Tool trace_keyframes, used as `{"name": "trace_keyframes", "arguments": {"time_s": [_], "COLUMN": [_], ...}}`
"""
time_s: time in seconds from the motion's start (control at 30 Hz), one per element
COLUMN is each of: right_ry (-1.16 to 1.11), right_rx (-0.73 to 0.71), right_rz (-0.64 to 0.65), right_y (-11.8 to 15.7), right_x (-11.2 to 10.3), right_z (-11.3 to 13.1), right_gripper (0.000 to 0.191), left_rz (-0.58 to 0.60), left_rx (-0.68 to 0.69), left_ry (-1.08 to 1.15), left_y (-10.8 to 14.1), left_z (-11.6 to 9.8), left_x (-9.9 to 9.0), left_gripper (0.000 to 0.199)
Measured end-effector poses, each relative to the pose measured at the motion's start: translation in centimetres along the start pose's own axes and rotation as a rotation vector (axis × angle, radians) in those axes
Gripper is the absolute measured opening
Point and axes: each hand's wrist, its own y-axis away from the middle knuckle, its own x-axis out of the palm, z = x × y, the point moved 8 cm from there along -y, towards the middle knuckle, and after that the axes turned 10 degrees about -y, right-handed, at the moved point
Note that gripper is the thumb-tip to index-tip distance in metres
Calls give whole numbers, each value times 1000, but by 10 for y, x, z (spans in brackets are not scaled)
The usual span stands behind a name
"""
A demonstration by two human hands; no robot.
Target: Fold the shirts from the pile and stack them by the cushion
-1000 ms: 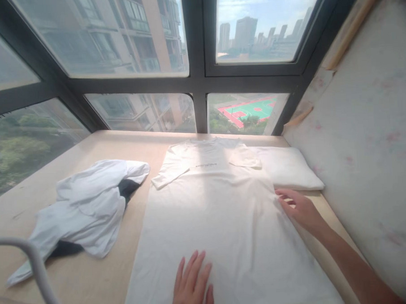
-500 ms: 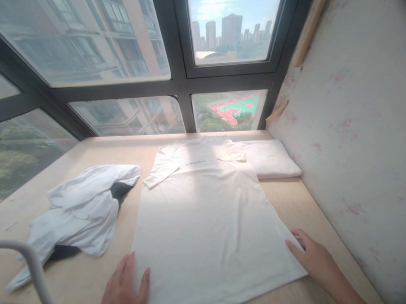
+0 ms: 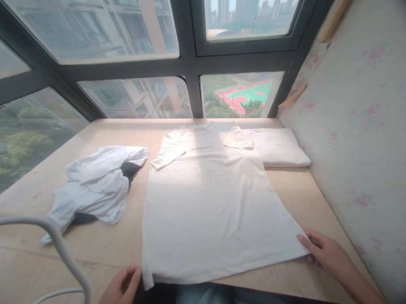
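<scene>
Right hand (image 3: 326, 251) pinching white shirt (image 3: 205, 210) by front edge of surface (image 3: 288, 188); left hand (image 3: 115, 291) curling beside hem, grip unclear.

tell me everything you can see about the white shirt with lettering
The white T-shirt looks like soft, thin cloth. It lies spread on the wooden surface, neckline at the far end, hem nearest. Small dark lettering, unreadable, crosses the chest. Short sleeves slant down; light wrinkles mark the body. The right hand pinches the lower right corner; the left hand is by the lower left, contact unclear.
</scene>
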Motion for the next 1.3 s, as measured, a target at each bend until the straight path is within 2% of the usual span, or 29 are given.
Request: {"name": "trace_keyframes", "arguments": {"time_s": [0.13,0.3,0.4,0.5,0.63,0.7,0.77,0.87,0.97,1.03,1.1,1.2,1.3], "right_ry": [-21,-11,4,3,-4,0,2,7,10,8,-3,-26,-45], "right_rx": [-19,-28,-37,-52,-65,-29,6,15,16,21,9,-30,-46], "right_rz": [-27,-46,-64,-86,-74,-38,-7,3,12,10,-3,-20,-27], "right_y": [1,6,9,13,14,12,9,6,6,8,9,11,13], "right_x": [-3,0,1,1,0,0,-1,-4,-4,-4,-3,-3,-2], "right_z": [1,4,7,11,15,12,8,5,4,5,7,11,12], "right_gripper": [45,45,44,44,45,46,47,48,48,49,49,48,46], "left_rz": [-70,-65,-16,0,-31,-16,0,-23,-110,-184,-238,-312,-403], "left_rx": [-34,-32,-42,-43,-68,-52,-12,-9,-110,-189,-240,-262,-259], "left_ry": [-58,-446,-602,-612,-543,-494,-380,20,513,637,553,348,398], "left_y": [5,19,28,32,32,31,30,29,34,40,46,51,53], "left_z": [-9,-30,-37,-37,-24,-15,-8,2,14,23,30,35,32], "left_x": [-10,2,12,11,4,9,23,48,68,72,68,46,19], "left_gripper": [40,52,43,35,38,40,44,50,48,47,48,50,46]}}
